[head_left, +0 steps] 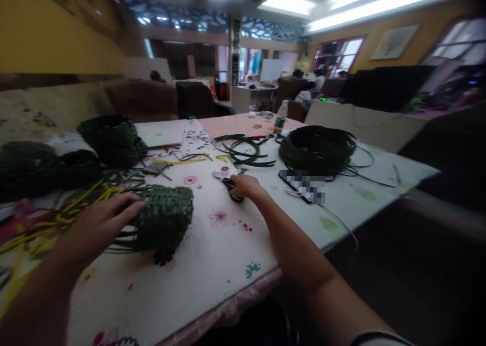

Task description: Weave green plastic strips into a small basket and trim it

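Two bare hands work at a long bench strewn with craft strips. The left hand lies open, fingers loosely spread, its fingertips touching a dark green woven basket that sits on the bench's left side, with loose strip ends fanning out beneath the hand. The right hand is curled shut around a pair of scissors, its knuckles up and the blades pointing left, just beyond the basket.

The basket looks light and fairly stiff — springy rather than fragile, though its surface may be a little slick. The dense weave looks the surest place to grip; the loose ends will likely bend away.

Farther along lie a big coil of dark green strip, a smaller bundle and a phone — its screen blurred.
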`<state>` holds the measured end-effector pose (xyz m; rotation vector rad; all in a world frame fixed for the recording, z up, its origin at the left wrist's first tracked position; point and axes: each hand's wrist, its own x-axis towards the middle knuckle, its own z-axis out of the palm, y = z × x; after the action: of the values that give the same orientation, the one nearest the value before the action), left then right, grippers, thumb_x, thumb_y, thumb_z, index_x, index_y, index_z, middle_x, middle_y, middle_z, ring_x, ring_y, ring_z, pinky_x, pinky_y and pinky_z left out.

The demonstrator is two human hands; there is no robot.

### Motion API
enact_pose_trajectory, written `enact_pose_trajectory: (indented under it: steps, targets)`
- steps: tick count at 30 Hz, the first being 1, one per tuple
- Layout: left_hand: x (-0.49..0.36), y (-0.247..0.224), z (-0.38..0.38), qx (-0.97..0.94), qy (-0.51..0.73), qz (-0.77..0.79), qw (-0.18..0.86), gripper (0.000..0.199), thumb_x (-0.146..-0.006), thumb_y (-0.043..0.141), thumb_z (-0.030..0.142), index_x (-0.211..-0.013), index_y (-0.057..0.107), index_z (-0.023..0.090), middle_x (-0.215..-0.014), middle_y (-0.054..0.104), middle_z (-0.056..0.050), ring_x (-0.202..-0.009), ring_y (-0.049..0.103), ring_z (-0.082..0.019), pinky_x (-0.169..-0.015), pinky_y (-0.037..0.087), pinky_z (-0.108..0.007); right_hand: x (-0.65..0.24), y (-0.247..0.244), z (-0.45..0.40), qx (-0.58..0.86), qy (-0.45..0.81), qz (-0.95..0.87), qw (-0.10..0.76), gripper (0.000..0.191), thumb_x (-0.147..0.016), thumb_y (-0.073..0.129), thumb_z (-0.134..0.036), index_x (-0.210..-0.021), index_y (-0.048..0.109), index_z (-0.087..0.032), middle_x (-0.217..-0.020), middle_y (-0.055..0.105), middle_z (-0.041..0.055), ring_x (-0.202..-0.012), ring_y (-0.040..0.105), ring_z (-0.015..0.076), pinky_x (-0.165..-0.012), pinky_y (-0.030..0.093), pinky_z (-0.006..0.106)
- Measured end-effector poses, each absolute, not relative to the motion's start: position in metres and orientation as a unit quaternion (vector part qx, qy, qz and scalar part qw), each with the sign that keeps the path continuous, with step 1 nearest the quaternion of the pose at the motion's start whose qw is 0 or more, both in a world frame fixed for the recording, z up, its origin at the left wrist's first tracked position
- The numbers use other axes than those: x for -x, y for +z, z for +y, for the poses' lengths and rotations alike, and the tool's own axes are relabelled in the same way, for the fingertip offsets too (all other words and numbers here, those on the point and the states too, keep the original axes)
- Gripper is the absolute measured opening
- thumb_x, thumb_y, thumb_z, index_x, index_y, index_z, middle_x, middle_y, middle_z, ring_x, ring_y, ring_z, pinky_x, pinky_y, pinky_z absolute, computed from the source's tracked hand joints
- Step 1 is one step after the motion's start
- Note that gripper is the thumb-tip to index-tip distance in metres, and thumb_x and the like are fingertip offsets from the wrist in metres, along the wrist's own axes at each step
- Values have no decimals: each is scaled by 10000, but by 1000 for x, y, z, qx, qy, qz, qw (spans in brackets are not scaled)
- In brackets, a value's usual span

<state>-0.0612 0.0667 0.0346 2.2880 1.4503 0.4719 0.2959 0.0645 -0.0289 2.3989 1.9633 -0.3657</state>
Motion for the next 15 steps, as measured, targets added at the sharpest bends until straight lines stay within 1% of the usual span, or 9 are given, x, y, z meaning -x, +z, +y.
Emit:
enact_pose_trajectory:
  steps: [2, 3, 5, 6, 7, 8, 10, 13, 15]
  targets:
    - [55, 30, 57, -822, 229, 491, 175, 468, -868, 497, 589, -981, 703, 184, -1053, 745, -59, -996, 650, -266, -944, 493, -377, -292, -33, 65, -757, -111, 644, 19, 538, -842, 648, -280, -1368, 581, -190, -1337, 675, 161, -1183, 645, 314, -841, 491, 338]
    - [54, 28, 54, -826, 254, 477, 163, 466, -865, 495, 574, -980, 703, 174, -1086, 742, -95, -1025, 654, -283, -1018, 467, -431, -291, -35, 66, -750, -107, 652, 22, 567, -839, 638, -251, -1398, 557, -197, -1351, 667, 158, -1194, 640, 309, -843, 483, 332]
    - [53, 23, 50, -840, 268, 452, 131, 417, -888, 502, 530, -998, 713, 187, -1115, 747, -103, -1086, 654, -296, -1180, 301, -547, -289, -39, 69, -746, -97, 658, 28, 615, -827, 614, -200, -1434, 516, -187, -1340, 668, 176, -1186, 645, 323, -819, 472, 340]
    - [54, 21, 50, -841, 273, 452, 120, 384, -900, 512, 503, -1007, 716, 196, -1125, 749, -95, -1082, 660, -287, -1220, 212, -581, -289, -40, 71, -747, -92, 658, 29, 630, -819, 609, -187, -1440, 505, -180, -1323, 673, 187, -1171, 652, 334, -799, 466, 345]
    - [54, 19, 50, -842, 280, 448, 113, 366, -914, 513, 481, -1023, 715, 197, -1132, 752, -92, -1062, 668, -274, -1234, 172, -590, -288, -42, 72, -749, -86, 656, 28, 634, -817, 605, -190, -1441, 496, -176, -1302, 680, 196, -1150, 661, 343, -779, 460, 349]
    - [55, 17, 50, -844, 284, 441, 115, 359, -927, 507, 468, -1027, 716, 193, -1108, 760, -89, -1018, 679, -259, -1238, 170, -585, -286, -43, 73, -752, -80, 654, 25, 649, -818, 604, -208, -1453, 474, -176, -1289, 683, 200, -1135, 667, 349, -761, 455, 351]
    - [55, 14, 49, -847, 290, 426, 136, 350, -935, 517, 457, -1045, 712, 188, -1076, 771, -82, -970, 686, -243, -1241, 203, -561, -284, -44, 74, -758, -70, 649, 17, 639, -828, 583, -228, -1451, 454, -170, -1247, 700, 201, -1099, 680, 349, -734, 445, 352]
    - [55, 11, 48, -845, 304, 412, 153, 311, -943, 530, 419, -1050, 711, 190, -1047, 779, -75, -975, 690, -240, -1239, 241, -536, -282, -44, 74, -759, -63, 647, 15, 615, -825, 567, -227, -1429, 464, -175, -1182, 726, 188, -1050, 696, 335, -705, 432, 342]
    - [57, 10, 47, -847, 312, 406, 144, 291, -950, 536, 395, -1052, 717, 192, -1072, 778, -78, -1009, 696, -241, -1243, 231, -540, -282, -46, 73, -759, -67, 647, 22, 627, -814, 578, -226, -1430, 470, -182, -1140, 740, 174, -1012, 706, 323, -687, 431, 332]
